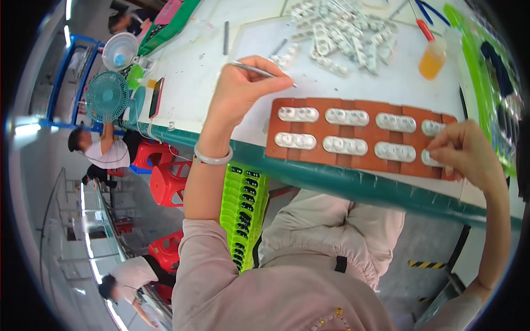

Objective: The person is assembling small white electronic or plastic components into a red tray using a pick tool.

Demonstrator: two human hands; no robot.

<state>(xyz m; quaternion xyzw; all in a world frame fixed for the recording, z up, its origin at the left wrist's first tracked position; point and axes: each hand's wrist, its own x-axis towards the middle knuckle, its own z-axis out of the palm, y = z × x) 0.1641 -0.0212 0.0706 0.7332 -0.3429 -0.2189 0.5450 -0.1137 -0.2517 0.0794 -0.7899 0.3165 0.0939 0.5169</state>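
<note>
My left hand (243, 88) is closed around a slim silver tool (256, 69), its tip pointing right above the white tabletop. An orange-brown tray (320, 158) lies along the near edge of the table, holding two rows of white oval pieces with several round recesses each, such as the one at the near left (295, 141). At the tray's right end, my right hand (466, 150) has its fingers pinched together at the last near white piece (429, 158), partly covering it. What the fingertips grip is hidden.
A loose heap of white oval pieces (345, 36) sits farther back. Right of it stand a bottle of orange liquid (432, 59) and bright green trays (475, 66). A phone (157, 97) and a green fan (107, 96) are left. A lime tray (229, 204) with dark parts is below the table edge.
</note>
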